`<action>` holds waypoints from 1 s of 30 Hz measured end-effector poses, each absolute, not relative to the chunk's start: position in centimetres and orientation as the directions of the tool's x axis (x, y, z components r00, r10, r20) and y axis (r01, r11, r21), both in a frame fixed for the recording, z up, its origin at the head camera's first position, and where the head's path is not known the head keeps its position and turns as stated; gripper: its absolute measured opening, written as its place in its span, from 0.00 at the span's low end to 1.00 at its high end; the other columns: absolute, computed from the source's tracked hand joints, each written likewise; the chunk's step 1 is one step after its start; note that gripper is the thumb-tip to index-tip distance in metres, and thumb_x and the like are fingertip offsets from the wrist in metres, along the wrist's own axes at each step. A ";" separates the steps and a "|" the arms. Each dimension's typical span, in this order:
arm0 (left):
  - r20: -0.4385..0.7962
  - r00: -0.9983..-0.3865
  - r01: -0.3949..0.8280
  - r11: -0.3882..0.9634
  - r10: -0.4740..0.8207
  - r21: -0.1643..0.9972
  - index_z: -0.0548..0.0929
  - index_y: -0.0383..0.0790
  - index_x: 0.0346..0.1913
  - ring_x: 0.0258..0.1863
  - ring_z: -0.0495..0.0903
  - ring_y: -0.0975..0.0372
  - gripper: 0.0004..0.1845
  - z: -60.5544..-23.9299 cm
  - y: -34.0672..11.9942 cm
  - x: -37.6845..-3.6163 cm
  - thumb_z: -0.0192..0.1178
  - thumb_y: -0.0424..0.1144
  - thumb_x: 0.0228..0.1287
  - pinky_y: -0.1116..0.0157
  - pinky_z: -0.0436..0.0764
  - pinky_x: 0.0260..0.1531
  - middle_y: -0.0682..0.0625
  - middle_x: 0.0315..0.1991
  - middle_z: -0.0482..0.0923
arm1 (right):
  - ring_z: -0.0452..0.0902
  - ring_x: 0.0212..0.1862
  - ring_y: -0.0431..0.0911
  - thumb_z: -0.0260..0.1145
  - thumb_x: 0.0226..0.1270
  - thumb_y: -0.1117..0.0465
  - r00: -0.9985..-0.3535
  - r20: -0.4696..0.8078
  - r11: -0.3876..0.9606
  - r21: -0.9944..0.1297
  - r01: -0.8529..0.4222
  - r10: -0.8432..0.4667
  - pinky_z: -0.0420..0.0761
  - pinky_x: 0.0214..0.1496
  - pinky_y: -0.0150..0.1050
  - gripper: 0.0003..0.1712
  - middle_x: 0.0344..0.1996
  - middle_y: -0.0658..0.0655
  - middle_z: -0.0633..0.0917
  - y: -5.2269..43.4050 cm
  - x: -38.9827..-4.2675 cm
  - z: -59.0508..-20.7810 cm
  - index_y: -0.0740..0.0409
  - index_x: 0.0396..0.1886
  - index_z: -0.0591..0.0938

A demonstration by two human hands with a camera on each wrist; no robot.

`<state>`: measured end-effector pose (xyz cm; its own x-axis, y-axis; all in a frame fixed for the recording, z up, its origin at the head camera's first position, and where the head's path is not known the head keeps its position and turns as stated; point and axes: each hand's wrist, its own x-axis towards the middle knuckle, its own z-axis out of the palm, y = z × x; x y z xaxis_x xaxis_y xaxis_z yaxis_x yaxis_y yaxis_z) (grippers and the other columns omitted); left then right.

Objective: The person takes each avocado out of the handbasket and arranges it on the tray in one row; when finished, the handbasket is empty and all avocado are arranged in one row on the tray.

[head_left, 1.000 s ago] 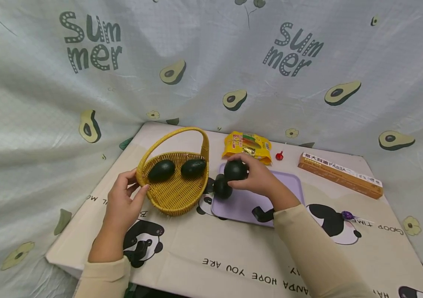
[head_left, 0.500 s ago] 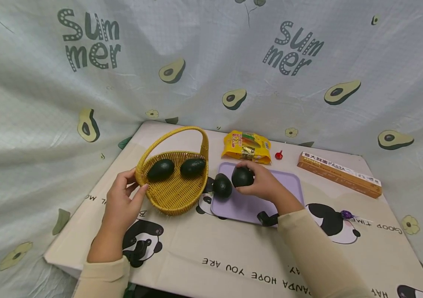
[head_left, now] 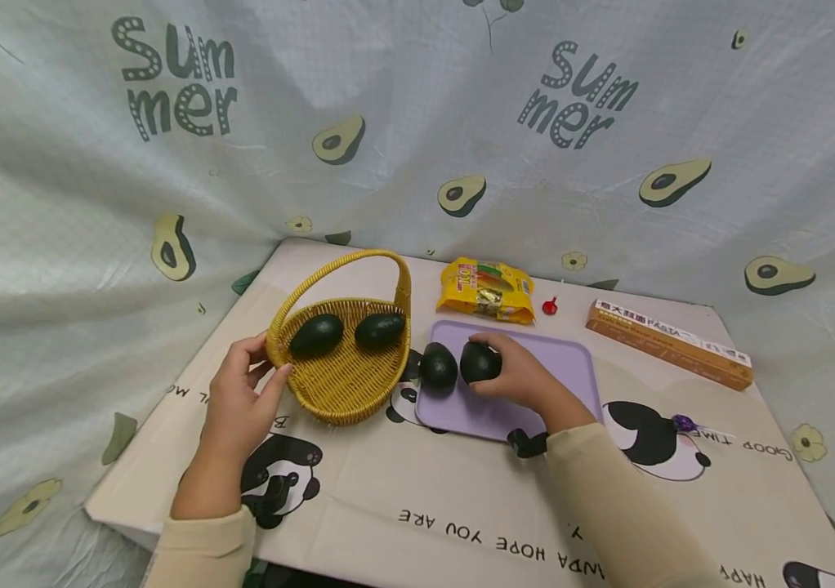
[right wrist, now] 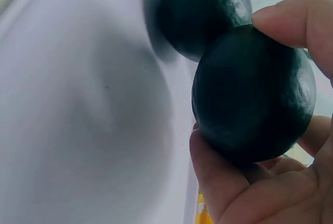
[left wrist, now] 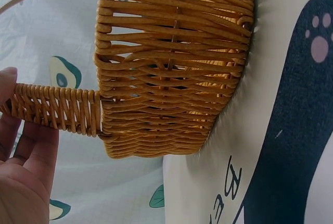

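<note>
My left hand (head_left: 241, 400) pinches the handle of a yellow wicker basket (head_left: 347, 392) near its rim; the left wrist view shows thumb and fingers on the woven handle (left wrist: 57, 108). Two dark green avocados lie inside, one at the left (head_left: 317, 336) and one at the right (head_left: 381, 331). My right hand (head_left: 520, 376) grips another avocado (right wrist: 252, 96) over the lilac tray (head_left: 572, 359), just right of an avocado (head_left: 438, 368) resting at the tray's left end. Whether the gripped one touches the tray, I cannot tell.
Behind the tray lies a yellow packet (head_left: 486, 290), with a small red-wrapped item (head_left: 550, 306) beside it. An orange pasta box (head_left: 667, 345) lies at the back right. A purple lollipop (head_left: 685, 423) is on the tablecloth at the right. A printed curtain (head_left: 388, 106) hangs behind the table.
My right hand has moved right and toward the near side with its avocado, away from above the avocado at the tray's left end, and now sits lower. The left hand and basket stay in place.
</note>
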<state>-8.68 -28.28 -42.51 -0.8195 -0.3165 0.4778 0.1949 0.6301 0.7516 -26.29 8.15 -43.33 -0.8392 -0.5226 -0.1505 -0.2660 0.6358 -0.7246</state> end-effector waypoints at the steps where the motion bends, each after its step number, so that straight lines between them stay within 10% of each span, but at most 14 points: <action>1: 0.475 -0.821 0.195 0.627 -0.317 0.755 0.68 0.32 0.68 0.61 0.78 0.49 0.29 -42.6 -28.3 -8.7 0.65 0.23 0.66 0.64 0.78 0.64 0.38 0.59 0.75 | 0.70 0.65 0.57 0.79 0.51 0.54 -0.840 -0.150 0.636 -0.725 -0.265 -0.521 0.76 0.71 0.61 0.48 0.72 0.58 0.72 8.1 -26.2 -43.5 0.50 0.74 0.72; 30: 0.483 -0.816 0.212 0.613 -0.317 0.761 0.69 0.30 0.66 0.61 0.78 0.51 0.29 -42.7 -28.5 -9.0 0.66 0.22 0.65 0.68 0.77 0.65 0.38 0.61 0.75 | 0.70 0.69 0.60 0.84 0.51 0.49 -0.848 -0.159 0.670 -0.692 -0.269 -0.506 0.72 0.75 0.63 0.55 0.74 0.58 0.71 8.1 -25.4 -45.5 0.48 0.78 0.67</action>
<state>-8.98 -28.49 -42.74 -0.8164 -0.3171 0.4827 0.2121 0.6128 0.7613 -25.43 8.13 -45.48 -0.8479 -0.5055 -0.1595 -0.2690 0.6696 -0.6923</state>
